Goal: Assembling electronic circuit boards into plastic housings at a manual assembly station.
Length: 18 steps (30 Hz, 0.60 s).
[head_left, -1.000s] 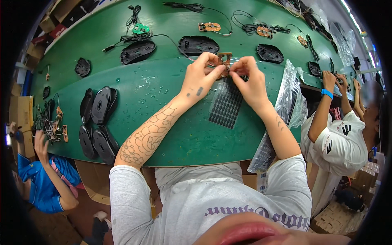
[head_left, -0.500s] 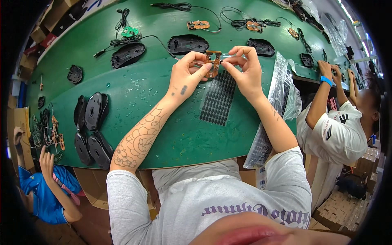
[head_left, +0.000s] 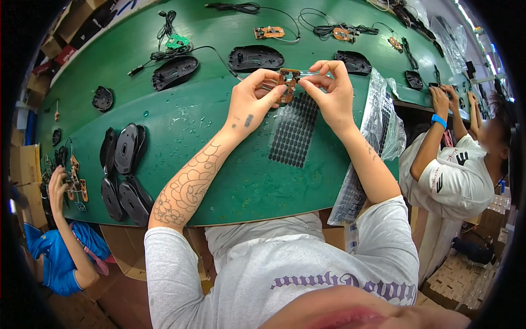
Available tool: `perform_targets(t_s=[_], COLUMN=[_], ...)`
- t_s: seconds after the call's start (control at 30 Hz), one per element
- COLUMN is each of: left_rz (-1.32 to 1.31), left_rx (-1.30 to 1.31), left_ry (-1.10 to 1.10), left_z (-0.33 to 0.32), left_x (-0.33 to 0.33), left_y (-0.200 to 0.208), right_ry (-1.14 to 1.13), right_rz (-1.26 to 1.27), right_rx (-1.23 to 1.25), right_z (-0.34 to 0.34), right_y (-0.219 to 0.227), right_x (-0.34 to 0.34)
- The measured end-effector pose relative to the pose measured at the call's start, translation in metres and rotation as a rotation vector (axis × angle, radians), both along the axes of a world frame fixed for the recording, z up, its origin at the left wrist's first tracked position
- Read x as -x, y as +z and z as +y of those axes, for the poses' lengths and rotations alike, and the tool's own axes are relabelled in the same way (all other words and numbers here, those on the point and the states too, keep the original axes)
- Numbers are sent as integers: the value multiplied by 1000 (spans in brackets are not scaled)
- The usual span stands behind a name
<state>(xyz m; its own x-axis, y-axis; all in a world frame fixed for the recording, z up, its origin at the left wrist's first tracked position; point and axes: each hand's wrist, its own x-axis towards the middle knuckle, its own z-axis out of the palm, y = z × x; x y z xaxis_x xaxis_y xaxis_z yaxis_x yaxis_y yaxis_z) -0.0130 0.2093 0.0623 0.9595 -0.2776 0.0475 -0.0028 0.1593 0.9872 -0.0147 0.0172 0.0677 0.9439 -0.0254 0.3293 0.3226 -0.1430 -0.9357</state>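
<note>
My left hand grips an orange-brown circuit board upright by its left edge, between thumb and fingers. At the board's right edge, the thumb and forefinger of my right hand are pinched together; whatever small part is between them is too small to make out. A clear strip shows beside the right fingers. Just below both hands lies a transparent sheet of black oval stickers. Behind the board, a black mouse shell rests open side up, and a thin cable runs toward my left hand.
Stacked black mouse covers lie at left. More boards, coiled cables and shells spread across the far green table. Plastic-wrapped sheets lie at right. Co-workers sit on both sides: a blue sleeve left, a white shirt right.
My right fingers have moved slightly closer in to the board, and the dark bit at their tips no longer shows clearly. The left co-worker's raised hand has shifted toward the boards there.
</note>
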Motion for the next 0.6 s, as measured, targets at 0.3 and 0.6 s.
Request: perform_targets(t_s=[0.3, 0.6], left_rz=[-20, -42], left_rx=[-34, 59], left_ry=[-23, -20], left_z=[2, -1], left_x=[0, 1], left_y=[-4, -2], right_ry=[11, 129], right_rz=[51, 201], right_rx=[-41, -138], right_z=[0, -2], right_y=[1, 6], right_x=[3, -4])
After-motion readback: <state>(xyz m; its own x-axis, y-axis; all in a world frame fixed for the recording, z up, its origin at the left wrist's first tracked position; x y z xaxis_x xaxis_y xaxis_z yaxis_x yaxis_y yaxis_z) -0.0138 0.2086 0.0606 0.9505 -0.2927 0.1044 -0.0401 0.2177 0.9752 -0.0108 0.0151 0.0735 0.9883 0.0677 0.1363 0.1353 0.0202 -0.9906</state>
